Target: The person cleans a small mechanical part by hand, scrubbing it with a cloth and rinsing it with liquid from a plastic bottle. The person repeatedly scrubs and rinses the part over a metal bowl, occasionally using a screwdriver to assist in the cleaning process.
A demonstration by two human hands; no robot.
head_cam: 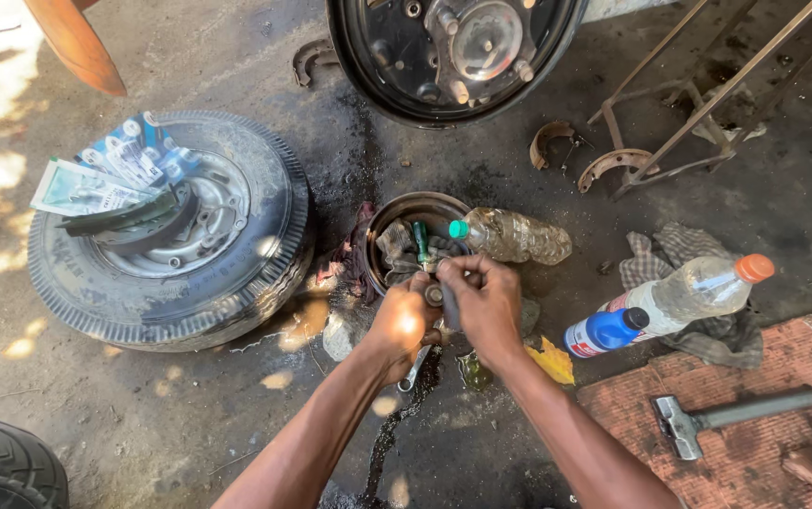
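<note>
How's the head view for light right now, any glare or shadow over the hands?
Head view: mostly shade, sharp throughout; dappled sun blows out the ground at far left beside the tyre, a bright patch falls on the left hand, and the right hand and the small metal part between them stay evenly lit.

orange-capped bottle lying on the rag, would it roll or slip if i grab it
The orange-capped bottle is round and lies on its side, so it would likely roll if nudged, though the crumpled checked rag beneath may check it. It looks like thin clear plastic, probably light and squashy. The oily floor suggests slippery surfaces.
</note>
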